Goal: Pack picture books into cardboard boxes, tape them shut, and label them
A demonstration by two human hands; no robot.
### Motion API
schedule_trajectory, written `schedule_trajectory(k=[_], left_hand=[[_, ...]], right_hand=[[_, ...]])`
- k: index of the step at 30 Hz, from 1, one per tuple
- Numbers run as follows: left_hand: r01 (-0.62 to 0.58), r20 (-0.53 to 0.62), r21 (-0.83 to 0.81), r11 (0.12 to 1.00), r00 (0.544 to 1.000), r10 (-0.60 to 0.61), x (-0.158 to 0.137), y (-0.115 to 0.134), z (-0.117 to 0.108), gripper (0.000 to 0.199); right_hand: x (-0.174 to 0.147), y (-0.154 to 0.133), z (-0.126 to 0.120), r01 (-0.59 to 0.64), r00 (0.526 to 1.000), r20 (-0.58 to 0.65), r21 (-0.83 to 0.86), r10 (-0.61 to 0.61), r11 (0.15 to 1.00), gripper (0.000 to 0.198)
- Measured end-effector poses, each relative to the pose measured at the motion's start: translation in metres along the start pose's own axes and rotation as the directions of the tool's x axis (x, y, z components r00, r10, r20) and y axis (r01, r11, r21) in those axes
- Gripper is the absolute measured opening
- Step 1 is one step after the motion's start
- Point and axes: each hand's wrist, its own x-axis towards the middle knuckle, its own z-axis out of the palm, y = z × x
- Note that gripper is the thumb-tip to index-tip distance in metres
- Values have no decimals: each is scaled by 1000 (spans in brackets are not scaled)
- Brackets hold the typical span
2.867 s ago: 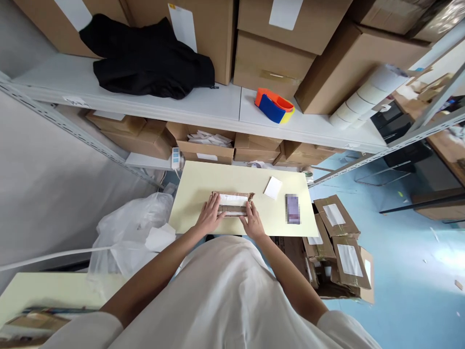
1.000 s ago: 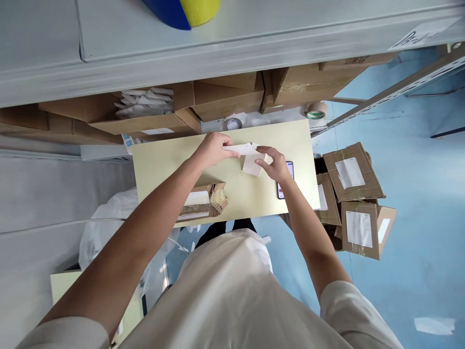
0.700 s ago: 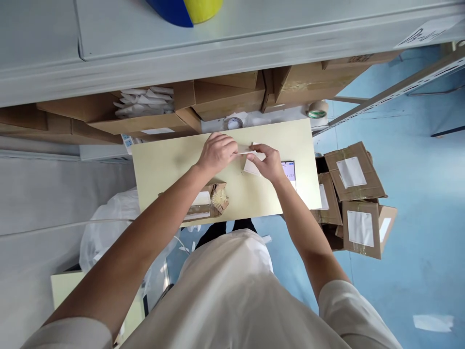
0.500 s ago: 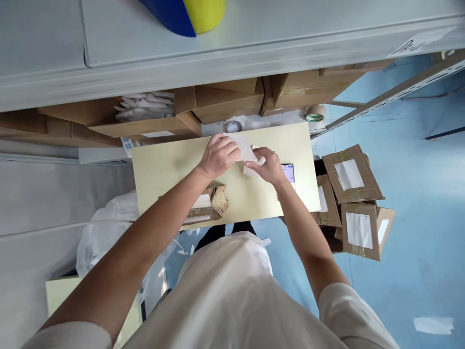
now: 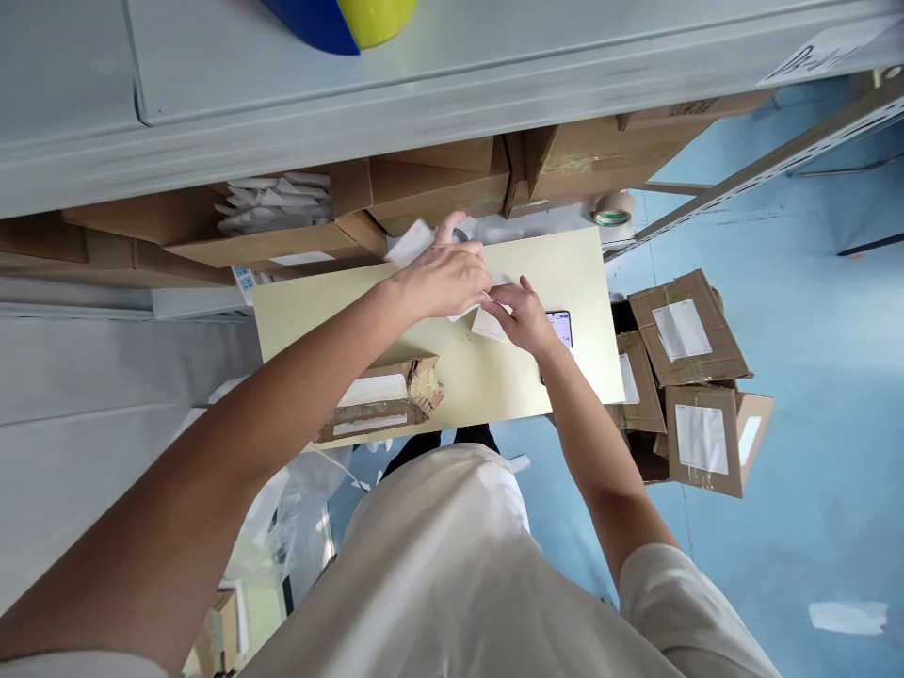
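Shelf label [image 5: 819,58] — handwritten — starts with "D", the rest unclear.

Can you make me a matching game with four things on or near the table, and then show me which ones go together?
Things
1. phone
2. cardboard parcel
3. tan tape roll
4. white card

Clues
A. past the far edge of the table, with green on its side
B. in the picture, just below the fingertips of the right hand
C. lit up
D. lying along the table's near edge

Right pairs: 1-C, 2-D, 3-A, 4-B
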Motion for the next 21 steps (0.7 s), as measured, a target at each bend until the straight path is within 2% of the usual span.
schedule_trajectory(k=[3, 7, 11, 15, 21], left_hand=[[45, -7, -48, 998, 999, -46, 5, -16, 9, 24], [64, 42, -82, 995, 997, -61, 11, -25, 13, 27], [91, 60, -84, 992, 995, -86, 15, -28, 13, 31], [68, 60, -53, 996, 996, -65, 15, -27, 18, 35], [42, -18, -23, 999, 999, -43, 15, -24, 25, 33]], right_hand=[[-2, 3, 4, -13, 1000, 4, -6, 13, 1000, 39], [-3, 11, 12, -23, 998, -64, 1, 23, 1000, 38], [-1, 18, 15, -25, 996, -83, -30, 22, 999, 30], [2, 21, 16, -30, 997, -77, -57, 26, 998, 27], [3, 23, 18, -29, 990, -138, -135, 10, 990, 24]])
